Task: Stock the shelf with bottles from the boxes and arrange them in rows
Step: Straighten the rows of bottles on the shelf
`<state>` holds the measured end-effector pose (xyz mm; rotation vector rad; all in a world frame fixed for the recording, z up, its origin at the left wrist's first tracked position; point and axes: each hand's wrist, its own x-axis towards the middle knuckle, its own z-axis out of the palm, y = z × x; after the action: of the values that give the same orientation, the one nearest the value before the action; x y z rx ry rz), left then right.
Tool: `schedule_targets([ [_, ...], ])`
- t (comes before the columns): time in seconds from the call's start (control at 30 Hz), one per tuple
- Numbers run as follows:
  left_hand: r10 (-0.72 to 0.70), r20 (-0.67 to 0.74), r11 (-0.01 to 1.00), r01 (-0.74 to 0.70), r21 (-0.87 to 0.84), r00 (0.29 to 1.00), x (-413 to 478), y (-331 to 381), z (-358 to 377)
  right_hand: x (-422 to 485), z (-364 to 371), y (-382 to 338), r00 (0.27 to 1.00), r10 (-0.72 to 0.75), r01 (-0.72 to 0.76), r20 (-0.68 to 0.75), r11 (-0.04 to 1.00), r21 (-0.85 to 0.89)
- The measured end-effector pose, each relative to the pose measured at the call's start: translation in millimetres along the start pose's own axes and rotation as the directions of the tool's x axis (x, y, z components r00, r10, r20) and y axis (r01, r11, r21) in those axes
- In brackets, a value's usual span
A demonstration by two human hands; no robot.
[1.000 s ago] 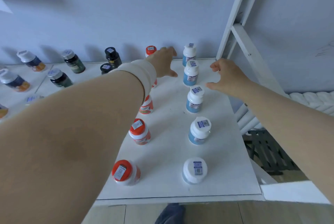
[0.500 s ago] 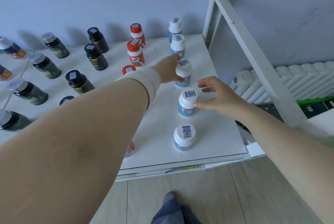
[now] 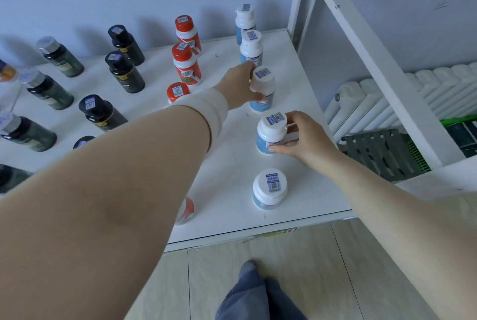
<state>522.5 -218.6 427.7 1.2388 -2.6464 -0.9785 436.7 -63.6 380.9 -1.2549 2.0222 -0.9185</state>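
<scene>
Now right hand [image 3: 308, 139] grips fourth bottle [image 3: 271, 132], left hand [image 3: 237, 85] still third bottle [image 3: 263, 87]

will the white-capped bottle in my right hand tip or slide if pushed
The white-capped bottle looks squat, so it would probably slide on the smooth shelf rather than tip. It seems stiff plastic: the right hand grips it without denting. Its round body could roll if knocked over.
</scene>
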Motion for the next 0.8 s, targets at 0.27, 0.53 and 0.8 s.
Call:
schedule_targets([
  [0.27, 0.001, 0.031, 1.0, -0.002, 0.016, 1.0, 2, -1, 0, 0, -2, -1, 0.998, 0.029, -0.031, 0.056, 0.999, 0.024],
  [0.53, -0.089, 0.082, 0.973, 0.069, 0.22, 0.993, -35, -7, -11, -11, -30, -5, 0.992, 0.061, -0.03, 0.108, 0.963, -0.266],
  [0.8, -0.126, 0.116, 0.823, 0.039, 0.567, 0.985, -102, -2, -10, -50, -59, -5, 0.964, 0.014, 0.162, 0.264, 0.757, -0.633],
])
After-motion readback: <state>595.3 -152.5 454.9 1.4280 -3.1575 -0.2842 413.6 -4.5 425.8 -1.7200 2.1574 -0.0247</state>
